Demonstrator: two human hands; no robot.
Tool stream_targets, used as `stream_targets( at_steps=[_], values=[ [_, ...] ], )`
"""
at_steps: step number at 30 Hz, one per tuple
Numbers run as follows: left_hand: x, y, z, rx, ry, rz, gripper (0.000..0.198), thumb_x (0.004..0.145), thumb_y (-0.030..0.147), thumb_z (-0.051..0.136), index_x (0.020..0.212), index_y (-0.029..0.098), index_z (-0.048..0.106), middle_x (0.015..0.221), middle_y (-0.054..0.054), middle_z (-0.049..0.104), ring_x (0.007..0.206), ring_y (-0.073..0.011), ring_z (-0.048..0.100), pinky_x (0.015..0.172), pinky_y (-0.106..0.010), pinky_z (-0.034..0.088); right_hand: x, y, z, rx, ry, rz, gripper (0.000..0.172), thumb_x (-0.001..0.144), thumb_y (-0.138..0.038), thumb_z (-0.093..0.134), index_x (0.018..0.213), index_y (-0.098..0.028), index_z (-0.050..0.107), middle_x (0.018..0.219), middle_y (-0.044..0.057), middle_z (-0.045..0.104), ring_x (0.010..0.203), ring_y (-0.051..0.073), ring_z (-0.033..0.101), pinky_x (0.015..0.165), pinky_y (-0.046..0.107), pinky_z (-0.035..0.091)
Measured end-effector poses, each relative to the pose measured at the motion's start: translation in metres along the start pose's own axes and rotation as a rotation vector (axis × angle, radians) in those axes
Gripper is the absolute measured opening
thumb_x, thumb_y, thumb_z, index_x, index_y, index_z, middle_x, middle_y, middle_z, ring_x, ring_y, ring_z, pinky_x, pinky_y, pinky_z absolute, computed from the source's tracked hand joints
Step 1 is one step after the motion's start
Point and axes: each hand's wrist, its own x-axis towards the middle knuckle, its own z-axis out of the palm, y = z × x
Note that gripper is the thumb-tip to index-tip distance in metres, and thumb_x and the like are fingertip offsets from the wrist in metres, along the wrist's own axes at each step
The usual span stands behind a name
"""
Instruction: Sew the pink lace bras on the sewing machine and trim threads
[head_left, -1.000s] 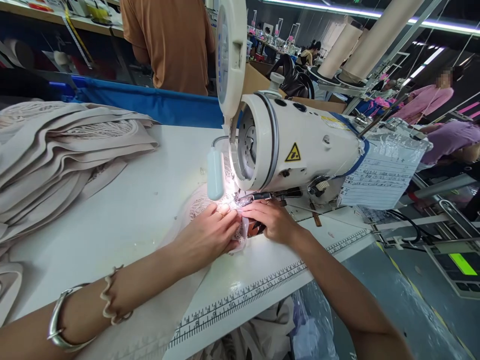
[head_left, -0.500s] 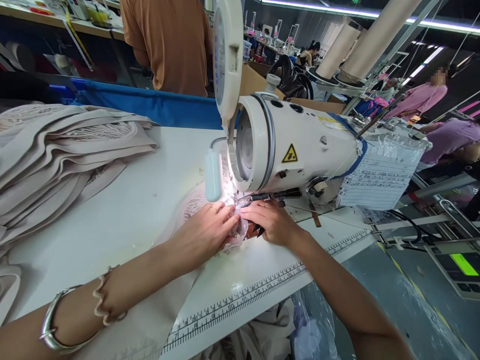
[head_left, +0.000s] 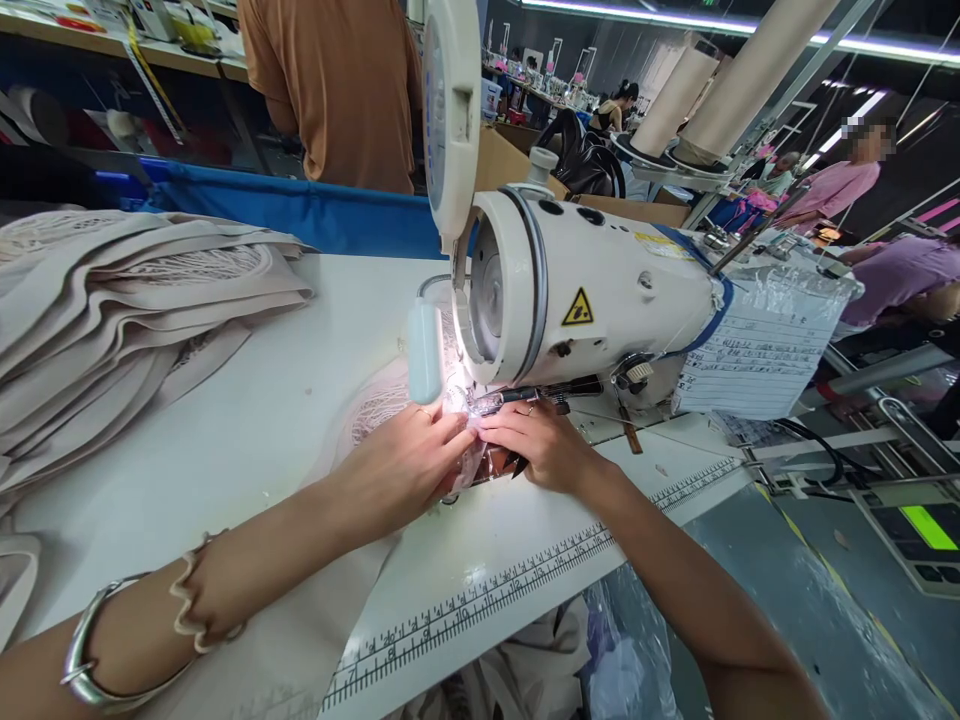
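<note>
Pale pink lace fabric (head_left: 379, 400) lies under the head of a white sewing machine (head_left: 615, 275), lit brightly around the needle area. My left hand (head_left: 416, 455) rests over the fabric with its fingers close together, gripping it near the needle. From the other side, my right hand (head_left: 544, 440) has its fingertips together at the fabric's edge, almost touching my left fingertips. A dark pointed thing (head_left: 517, 463) shows beneath my right hand; its kind is unclear. Glare and my fingers hide the needle and presser foot.
Stacked beige lace-trimmed pieces (head_left: 142, 300) lie at left on the white table (head_left: 352, 310). A printed ruler (head_left: 480, 600) runs along its front edge. A small lamp (head_left: 425, 352) hangs left of the needle. Thread cones (head_left: 675, 100) stand behind. A person in brown (head_left: 337, 90) is beyond.
The lace has slid away past the needle and to the left, so less of it shows below my fingers. My left hand has shifted slightly; my right has barely moved.
</note>
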Motion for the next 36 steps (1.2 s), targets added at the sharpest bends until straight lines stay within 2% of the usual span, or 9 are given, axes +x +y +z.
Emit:
stream_targets(
  at_steps=[4, 6, 12, 16, 23, 25, 27, 31, 36],
  values=[
    [0.002, 0.003, 0.002, 0.060, -0.060, -0.109, 0.024, 0.091, 0.035, 0.065, 0.099, 0.013, 0.062, 0.098, -0.013, 0.063, 0.078, -0.0262, 0.053, 0.064, -0.038, 0.040, 0.000, 0.001, 0.002, 0.006, -0.030, -0.004, 0.025, 0.093, -0.006, 0.050, 0.104, -0.019, 0.068, 0.109, 0.007, 0.075, 0.099, 0.023, 0.063, 0.086, 0.041, 0.053],
    [0.001, 0.004, 0.004, 0.085, -0.037, -0.125, 0.027, 0.094, 0.041, 0.063, 0.095, 0.013, 0.062, 0.095, -0.013, 0.063, 0.077, -0.0262, 0.052, 0.063, -0.038, 0.039, 0.000, 0.001, 0.002, 0.005, -0.032, 0.000, 0.024, 0.093, -0.007, 0.050, 0.100, -0.020, 0.069, 0.108, 0.006, 0.076, 0.098, 0.023, 0.062, 0.087, 0.041, 0.053],
    [0.000, 0.003, 0.009, -0.011, 0.110, 0.014, 0.032, 0.104, 0.026, 0.044, 0.075, 0.018, 0.054, 0.076, -0.005, 0.058, 0.070, -0.0198, 0.045, 0.063, -0.036, 0.034, 0.001, -0.001, 0.001, -0.017, -0.039, 0.016, 0.029, 0.094, -0.005, 0.046, 0.103, -0.020, 0.069, 0.105, 0.006, 0.075, 0.098, 0.022, 0.062, 0.091, 0.042, 0.053],
    [0.003, 0.003, 0.006, -0.049, 0.161, 0.003, 0.041, 0.106, 0.020, 0.032, 0.070, 0.019, 0.050, 0.065, -0.002, 0.050, 0.062, -0.0182, 0.036, 0.057, -0.035, 0.028, 0.000, -0.001, 0.000, 0.003, -0.093, 0.015, 0.027, 0.093, -0.004, 0.049, 0.099, -0.022, 0.069, 0.103, 0.006, 0.074, 0.098, 0.022, 0.062, 0.084, 0.039, 0.053],
    [0.001, 0.002, 0.006, 0.005, 0.098, -0.065, 0.029, 0.104, 0.019, 0.039, 0.088, 0.015, 0.062, 0.083, -0.008, 0.063, 0.071, -0.0208, 0.047, 0.059, -0.035, 0.033, -0.001, 0.000, 0.001, -0.047, -0.059, 0.031, 0.034, 0.090, -0.001, 0.045, 0.107, -0.020, 0.067, 0.103, 0.006, 0.076, 0.097, 0.023, 0.063, 0.088, 0.041, 0.053],
    [0.000, 0.003, 0.009, 0.026, 0.092, -0.087, 0.030, 0.103, 0.015, 0.037, 0.088, 0.014, 0.064, 0.085, -0.010, 0.064, 0.072, -0.0223, 0.049, 0.061, -0.037, 0.037, -0.001, 0.001, 0.002, -0.049, -0.040, 0.030, 0.037, 0.088, 0.000, 0.044, 0.110, -0.019, 0.066, 0.108, 0.006, 0.075, 0.101, 0.023, 0.063, 0.090, 0.041, 0.053],
    [0.000, 0.006, 0.011, -0.008, 0.116, -0.032, 0.035, 0.102, 0.009, 0.033, 0.089, 0.014, 0.065, 0.091, -0.012, 0.065, 0.079, -0.0235, 0.053, 0.067, -0.039, 0.042, -0.001, 0.001, 0.002, -0.030, -0.017, 0.017, 0.037, 0.088, 0.001, 0.043, 0.110, -0.018, 0.066, 0.111, 0.007, 0.075, 0.103, 0.023, 0.063, 0.090, 0.040, 0.054],
    [0.000, 0.010, 0.013, -0.148, 0.102, 0.093, 0.037, 0.099, 0.003, 0.031, 0.101, 0.014, 0.067, 0.099, -0.010, 0.068, 0.088, -0.0216, 0.058, 0.077, -0.037, 0.048, -0.002, 0.000, 0.001, 0.019, -0.020, 0.019, 0.023, 0.093, -0.007, 0.051, 0.098, -0.021, 0.069, 0.097, 0.005, 0.075, 0.093, 0.022, 0.063, 0.084, 0.038, 0.053],
    [-0.003, 0.012, 0.013, -0.109, 0.051, 0.023, 0.035, 0.094, 0.004, 0.039, 0.116, 0.013, 0.064, 0.106, -0.013, 0.068, 0.097, -0.0265, 0.060, 0.080, -0.041, 0.047, -0.002, -0.002, -0.002, 0.038, -0.031, 0.027, 0.022, 0.091, -0.008, 0.055, 0.082, -0.022, 0.068, 0.084, 0.003, 0.073, 0.086, 0.021, 0.061, 0.080, 0.036, 0.050]
  ],
)
